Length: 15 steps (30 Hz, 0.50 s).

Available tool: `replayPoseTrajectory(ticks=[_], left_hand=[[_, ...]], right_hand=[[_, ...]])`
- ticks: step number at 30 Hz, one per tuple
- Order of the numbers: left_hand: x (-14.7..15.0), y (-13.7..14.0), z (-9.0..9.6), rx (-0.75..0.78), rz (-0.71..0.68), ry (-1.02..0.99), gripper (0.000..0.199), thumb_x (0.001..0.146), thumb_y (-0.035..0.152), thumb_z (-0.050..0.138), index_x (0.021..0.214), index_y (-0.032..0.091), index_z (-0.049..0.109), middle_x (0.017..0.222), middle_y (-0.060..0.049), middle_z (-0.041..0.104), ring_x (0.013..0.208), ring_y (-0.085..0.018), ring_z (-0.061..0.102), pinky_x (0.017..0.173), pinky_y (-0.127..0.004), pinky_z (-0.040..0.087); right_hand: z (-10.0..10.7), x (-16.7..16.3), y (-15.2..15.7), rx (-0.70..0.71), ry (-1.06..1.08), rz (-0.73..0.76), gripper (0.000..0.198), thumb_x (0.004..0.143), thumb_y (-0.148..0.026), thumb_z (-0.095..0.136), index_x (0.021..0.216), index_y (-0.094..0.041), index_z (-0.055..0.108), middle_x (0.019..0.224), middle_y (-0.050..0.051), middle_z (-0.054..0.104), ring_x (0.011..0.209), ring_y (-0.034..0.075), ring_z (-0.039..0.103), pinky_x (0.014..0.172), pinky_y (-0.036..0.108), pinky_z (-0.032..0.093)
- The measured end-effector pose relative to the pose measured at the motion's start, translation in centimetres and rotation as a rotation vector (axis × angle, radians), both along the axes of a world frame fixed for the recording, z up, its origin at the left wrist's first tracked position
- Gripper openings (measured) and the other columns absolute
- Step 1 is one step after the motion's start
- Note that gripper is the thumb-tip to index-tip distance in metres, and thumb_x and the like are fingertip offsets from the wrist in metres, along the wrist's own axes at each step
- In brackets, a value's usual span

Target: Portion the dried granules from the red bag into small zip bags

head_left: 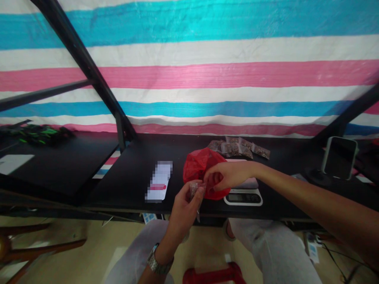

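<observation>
My left hand (185, 211) pinches a small clear zip bag (194, 190) above the table's front edge. Some brownish bits seem to show inside that bag. Beside it, a crumpled red plastic bag (194, 163) stands on the table with its mouth towards me. My right hand (226, 176) reaches over the mouth of the red bag, its fingers curled together close to the small bag. What those fingertips hold, if anything, is hidden. Partly behind the red bag and my right forearm lies a white digital scale (244, 198).
Several small filled zip bags (233, 148) lie in a pile behind the scale. A phone (160, 183) with a lit screen lies left on the black table (118, 189). A dark-screened device (339, 157) stands at right. Black frame bars (97, 79) slope beside a striped sheet (207, 75).
</observation>
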State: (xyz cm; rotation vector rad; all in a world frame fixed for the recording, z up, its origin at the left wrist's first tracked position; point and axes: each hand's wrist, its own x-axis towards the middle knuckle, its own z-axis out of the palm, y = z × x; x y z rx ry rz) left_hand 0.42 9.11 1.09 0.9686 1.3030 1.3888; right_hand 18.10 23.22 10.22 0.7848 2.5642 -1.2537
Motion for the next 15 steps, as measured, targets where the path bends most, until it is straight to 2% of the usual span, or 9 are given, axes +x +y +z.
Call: replayPoseTrajectory(ticks=[3,6,8,12,15], left_hand=[[0.2,0.1,0.4,-0.013,0.030,-0.031,0.044,0.075,0.059,0.088,0.099,0.022,0.081,0.093,-0.006,0.080,0.087,-0.020,0.073,0.078,-0.028,0.058],[0.1,0.0,0.5,-0.028,0.046,-0.051,0.042,0.071,0.057,0.091,0.094,0.023,0.082,0.092,-0.006,0.080,0.088,-0.021,0.074,0.080,-0.028,0.058],[0.0,-0.2,0.5,-0.044,0.036,-0.044,0.042,0.072,0.056,0.091,0.096,0.023,0.082,0.094,-0.006,0.081,0.088,-0.021,0.074,0.079,-0.028,0.058],[0.0,-0.8,0.2,-0.053,-0.026,0.008,0.040,0.080,0.057,0.085,0.099,0.022,0.082,0.090,-0.005,0.079,0.081,-0.017,0.070,0.073,-0.026,0.054],[0.2,-1.0,-0.1,-0.078,-0.044,-0.042,0.044,0.081,0.060,0.083,0.100,0.021,0.082,0.087,-0.004,0.077,0.076,-0.015,0.066,0.069,-0.024,0.052]], right_hand=[[-0.3,-0.4,0.1,0.124,0.027,-0.095,0.029,0.091,-0.023,0.073,0.119,-0.015,0.077,0.106,0.008,0.082,0.089,0.019,0.075,0.080,0.026,0.055],[-1.0,-1.3,-0.2,0.381,0.031,-0.155,0.026,0.090,-0.015,0.073,0.116,-0.014,0.077,0.121,0.014,0.080,0.110,0.026,0.074,0.095,0.030,0.053],[-1.5,-1.8,-0.7,0.492,-0.014,-0.160,0.030,0.090,-0.013,0.074,0.120,-0.013,0.076,0.133,0.018,0.075,0.122,0.030,0.072,0.101,0.032,0.052],[-2.4,-2.0,-1.9,0.561,-0.147,-0.153,0.032,0.092,-0.020,0.075,0.124,-0.014,0.074,0.131,0.019,0.075,0.119,0.033,0.074,0.093,0.033,0.054],[-2.7,-1.8,-2.5,0.593,-0.160,-0.134,0.031,0.093,-0.020,0.073,0.123,-0.016,0.074,0.130,0.017,0.075,0.116,0.031,0.075,0.088,0.032,0.053]])
